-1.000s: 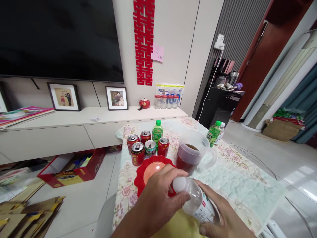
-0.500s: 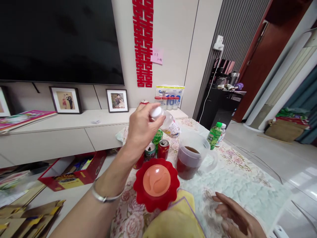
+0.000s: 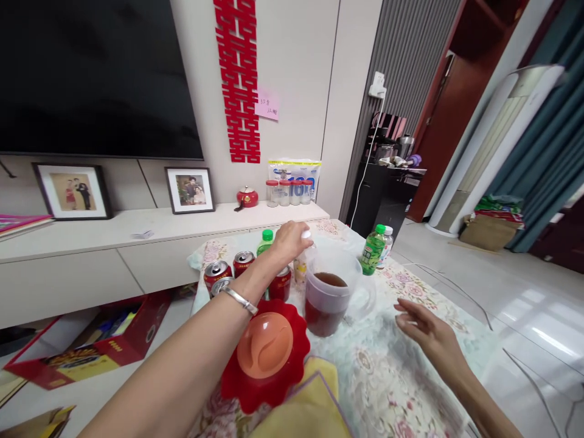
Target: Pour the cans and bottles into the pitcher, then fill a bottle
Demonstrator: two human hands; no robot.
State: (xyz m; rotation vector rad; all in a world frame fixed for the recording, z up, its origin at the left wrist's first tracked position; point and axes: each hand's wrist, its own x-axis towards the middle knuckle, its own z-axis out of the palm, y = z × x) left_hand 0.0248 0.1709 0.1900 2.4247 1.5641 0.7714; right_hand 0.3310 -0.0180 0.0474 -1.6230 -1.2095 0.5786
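Note:
My left hand (image 3: 288,244) is closed around the white-capped top of a clear plastic bottle (image 3: 300,267) with a printed label. The bottle is upright just left of a translucent plastic pitcher (image 3: 325,313), which holds dark reddish-brown liquid. Whether its base rests on the table is hidden. Beside it, partly behind my forearm, stands a red can (image 3: 280,287). More red cans (image 3: 216,272) and a green-capped bottle (image 3: 264,243) are to the left. My right hand (image 3: 424,323), fingers apart and holding nothing, hovers over the floral tablecloth (image 3: 387,389) right of the pitcher.
A red scalloped dish (image 3: 298,356) with an orange divided piece (image 3: 265,347) sits in front, next to a yellow cloth (image 3: 305,404). A green bottle (image 3: 373,249) and a white-capped bottle (image 3: 385,246) stand behind the pitcher's right side. Red-lidded jars (image 3: 295,192) line the white cabinet (image 3: 123,228).
My left hand has lowered the bottle from a tilted hold in the air to upright beside the pitcher. My right hand has moved forward, and the view has turned right.

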